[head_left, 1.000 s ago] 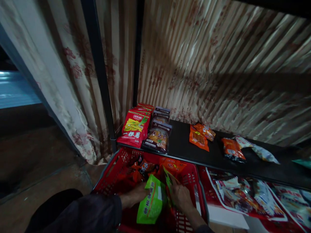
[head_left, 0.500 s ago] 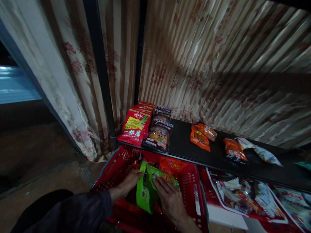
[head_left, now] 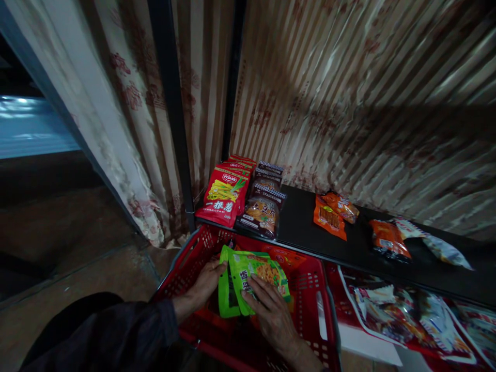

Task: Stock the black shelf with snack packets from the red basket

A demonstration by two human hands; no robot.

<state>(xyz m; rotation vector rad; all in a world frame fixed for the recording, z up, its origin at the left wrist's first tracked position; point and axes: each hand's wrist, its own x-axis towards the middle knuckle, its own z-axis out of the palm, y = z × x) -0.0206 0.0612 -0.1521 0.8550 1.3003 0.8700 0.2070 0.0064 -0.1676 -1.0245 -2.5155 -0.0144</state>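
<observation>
Two bright green snack bags are held over the red plastic basket (head_left: 315, 284). The front green snack bag (head_left: 267, 271) has its printed face turned up. Partly behind it, the other green snack bag (head_left: 223, 302) shows along the left. My left hand (head_left: 205, 287) is closed on that left bag's edge, thumb near the top. My right hand (head_left: 273, 315) grips the front bag from the lower right, its fingers lying across the print and the thumb hidden. Beneath the bags, orange packets (head_left: 289, 258) lie in the basket.
Beyond the basket runs a black shelf (head_left: 294, 219) with red snack bags (head_left: 225, 196), brown potato-chip bags (head_left: 261, 212) and orange packets (head_left: 329, 217). At lower right, bins (head_left: 399, 310) hold several snack packs. A black post (head_left: 172, 103) and curtains (head_left: 310, 103) stand behind.
The green bags have come closer together, and the front one has turned its printed face up. Both hands keep their hold. The view has shifted slightly.
</observation>
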